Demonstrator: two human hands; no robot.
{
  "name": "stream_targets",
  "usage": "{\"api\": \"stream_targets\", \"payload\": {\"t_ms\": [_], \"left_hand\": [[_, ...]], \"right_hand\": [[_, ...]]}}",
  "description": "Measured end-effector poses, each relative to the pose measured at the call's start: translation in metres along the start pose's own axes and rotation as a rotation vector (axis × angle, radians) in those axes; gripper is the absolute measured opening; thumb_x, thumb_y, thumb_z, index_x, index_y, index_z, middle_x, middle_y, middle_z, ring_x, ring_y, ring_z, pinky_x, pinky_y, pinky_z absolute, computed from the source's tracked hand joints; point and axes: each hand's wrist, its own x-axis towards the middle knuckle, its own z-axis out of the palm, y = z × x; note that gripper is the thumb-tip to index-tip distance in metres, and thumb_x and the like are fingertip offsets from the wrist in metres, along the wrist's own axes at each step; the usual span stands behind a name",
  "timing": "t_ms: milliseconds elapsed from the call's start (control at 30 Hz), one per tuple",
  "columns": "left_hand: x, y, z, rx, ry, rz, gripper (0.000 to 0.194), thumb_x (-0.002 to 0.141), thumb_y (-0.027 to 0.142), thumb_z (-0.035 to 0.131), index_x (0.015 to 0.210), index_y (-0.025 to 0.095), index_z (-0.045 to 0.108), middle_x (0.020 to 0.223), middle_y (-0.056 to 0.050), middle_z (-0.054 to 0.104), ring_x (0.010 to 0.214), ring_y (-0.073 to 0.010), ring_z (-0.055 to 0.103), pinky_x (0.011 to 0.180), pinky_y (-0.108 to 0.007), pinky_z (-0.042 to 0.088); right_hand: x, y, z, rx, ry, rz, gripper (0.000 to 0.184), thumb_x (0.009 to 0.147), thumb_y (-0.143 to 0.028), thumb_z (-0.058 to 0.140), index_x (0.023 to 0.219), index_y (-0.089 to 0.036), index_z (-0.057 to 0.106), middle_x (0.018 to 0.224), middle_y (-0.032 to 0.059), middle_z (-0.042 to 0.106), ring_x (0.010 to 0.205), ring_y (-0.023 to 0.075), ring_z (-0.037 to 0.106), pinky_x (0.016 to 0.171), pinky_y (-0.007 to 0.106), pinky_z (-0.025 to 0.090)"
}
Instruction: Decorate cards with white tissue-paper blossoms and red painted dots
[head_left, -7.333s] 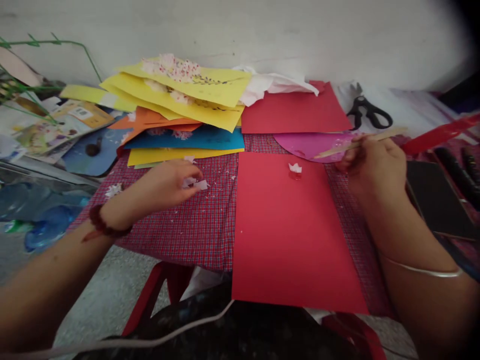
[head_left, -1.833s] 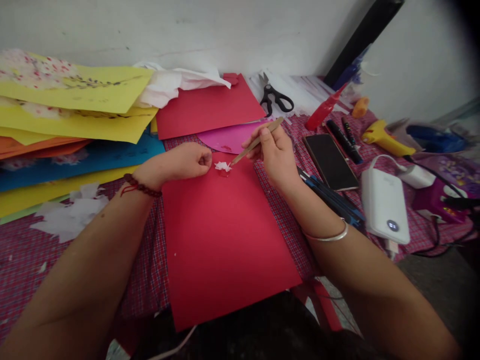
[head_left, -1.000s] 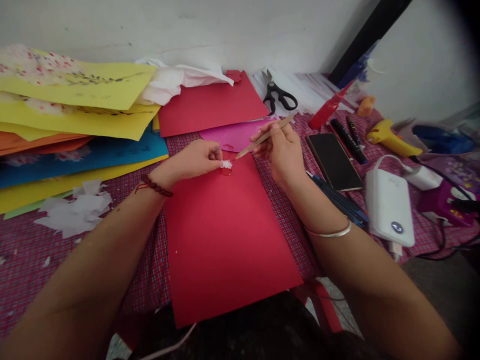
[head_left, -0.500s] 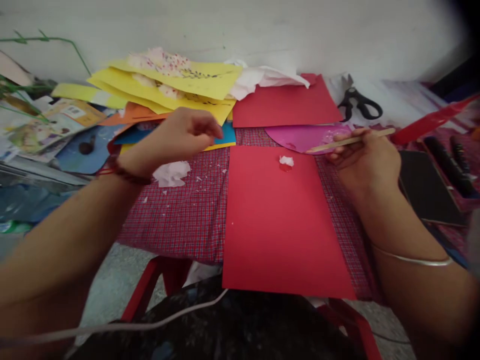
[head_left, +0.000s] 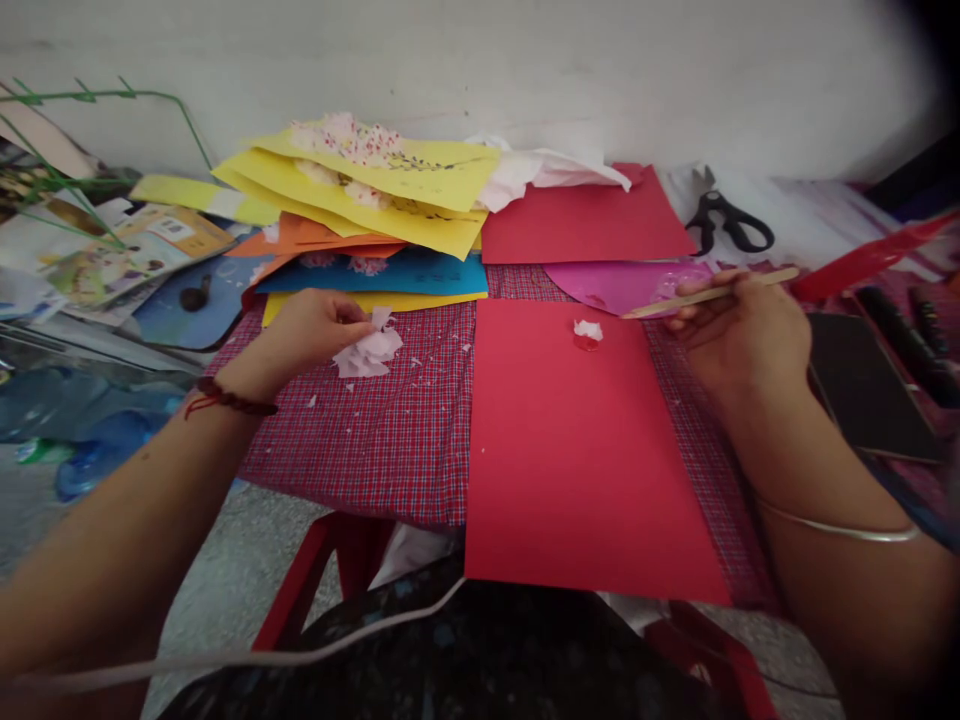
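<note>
My left hand point(head_left: 319, 325) is at the pile of pale pink paper scraps point(head_left: 369, 354) on the checked cloth, its fingertips pinched on a scrap at the pile's top edge. In my right hand point(head_left: 750, 335) is a thin wooden stick point(head_left: 709, 294), gripped between thumb and fingers, its tip pointing left over the pink-purple sheet point(head_left: 600, 283). A red sheet of paper point(head_left: 577, 460) lies flat in front of me. Near its top sits a small white paper piece point(head_left: 588, 329), with a wet-looking red spot just below it.
Yellow sheets with paper blossoms point(head_left: 420, 175) are stacked at the back, above a blue sheet point(head_left: 435, 272). Black-handled scissors point(head_left: 726, 222) lie back right, near a dark notebook point(head_left: 870, 385) and markers point(head_left: 904, 340). Small paper bits dot the checked tablecloth point(head_left: 375, 455).
My left hand has come down from above the blue sheet to the paper scraps and closed its fingertips there. My right hand keeps the stick in nearly the same place. The view has shifted slightly.
</note>
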Motion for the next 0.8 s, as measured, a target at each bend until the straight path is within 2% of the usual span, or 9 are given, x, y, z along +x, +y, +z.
{"api": "stream_targets", "payload": {"t_ms": [133,300,400,467,533,600,667,733,800], "left_hand": [[-0.010,0.018,-0.006,-0.021,0.102,0.078,0.023,0.079,0.037,0.063,0.080,0.015,0.068,0.077,-0.003,0.068,0.068,-0.0134,0.053,0.058,-0.025,0.036],[-0.013,0.063,-0.009,0.064,0.104,0.201,0.019,0.085,0.033,0.055,0.084,0.016,0.064,0.071,0.000,0.061,0.066,-0.0121,0.051,0.062,-0.025,0.036],[-0.004,0.093,0.005,-0.016,0.029,0.302,0.017,0.084,0.032,0.054,0.080,0.017,0.061,0.070,-0.001,0.061,0.067,-0.0134,0.053,0.062,-0.026,0.037],[0.005,0.111,0.019,-0.136,-0.067,0.351,0.016,0.084,0.031,0.054,0.078,0.017,0.060,0.072,-0.003,0.064,0.066,-0.0139,0.055,0.061,-0.027,0.039],[0.015,0.125,0.036,-0.298,-0.179,0.353,0.014,0.085,0.029,0.053,0.078,0.018,0.057,0.074,-0.005,0.066,0.063,-0.0136,0.056,0.060,-0.029,0.042],[0.024,0.132,0.050,-0.421,-0.249,0.329,0.011,0.085,0.027,0.053,0.078,0.018,0.056,0.074,-0.005,0.066,0.062,-0.0131,0.056,0.060,-0.029,0.044],[0.029,0.133,0.059,-0.500,-0.240,0.291,0.010,0.084,0.027,0.056,0.080,0.018,0.057,0.072,-0.004,0.065,0.061,-0.0125,0.056,0.060,-0.030,0.044],[0.029,0.127,0.058,-0.557,-0.174,0.265,0.011,0.083,0.029,0.060,0.081,0.018,0.059,0.070,-0.003,0.062,0.060,-0.0114,0.054,0.060,-0.029,0.043],[0.024,0.116,0.045,-0.552,-0.083,0.247,0.015,0.082,0.031,0.064,0.080,0.017,0.062,0.068,-0.001,0.059,0.059,-0.0101,0.050,0.058,-0.028,0.041]], "right_hand": [[0.002,-0.001,-0.004,0.016,-0.028,-0.002,0.036,0.094,-0.017,0.035,0.068,-0.023,0.059,0.061,0.0031,0.066,0.042,0.0119,0.053,0.045,0.028,0.041],[-0.003,-0.002,-0.008,0.020,-0.131,0.012,0.021,0.094,-0.026,0.046,0.076,-0.025,0.057,0.069,-0.0019,0.070,0.050,0.0102,0.055,0.051,0.027,0.043],[-0.004,0.003,-0.009,-0.003,-0.192,-0.033,0.016,0.091,-0.038,0.056,0.079,-0.028,0.056,0.071,-0.0038,0.071,0.053,0.0110,0.055,0.053,0.027,0.044],[-0.004,0.007,-0.008,-0.022,-0.212,-0.047,0.021,0.088,-0.046,0.059,0.077,-0.029,0.055,0.070,-0.0042,0.071,0.052,0.0119,0.054,0.052,0.028,0.044],[-0.005,0.008,-0.006,-0.036,-0.223,-0.036,0.020,0.089,-0.045,0.058,0.077,-0.029,0.054,0.070,-0.0040,0.071,0.052,0.0118,0.054,0.053,0.029,0.044],[-0.008,0.006,-0.004,-0.038,-0.214,-0.009,0.017,0.091,-0.038,0.052,0.077,-0.028,0.055,0.070,-0.0041,0.072,0.052,0.0106,0.053,0.053,0.027,0.043],[-0.010,0.003,-0.003,-0.032,-0.198,0.014,0.018,0.093,-0.030,0.046,0.077,-0.027,0.055,0.069,-0.0041,0.072,0.051,0.0097,0.053,0.053,0.026,0.042],[-0.012,0.000,-0.002,-0.020,-0.189,0.012,0.020,0.094,-0.027,0.044,0.077,-0.026,0.055,0.068,-0.0032,0.072,0.049,0.0100,0.053,0.051,0.026,0.042],[-0.012,-0.002,-0.002,-0.004,-0.190,-0.006,0.021,0.094,-0.027,0.046,0.076,-0.025,0.056,0.067,-0.0017,0.071,0.048,0.0109,0.054,0.049,0.026,0.043]]}}
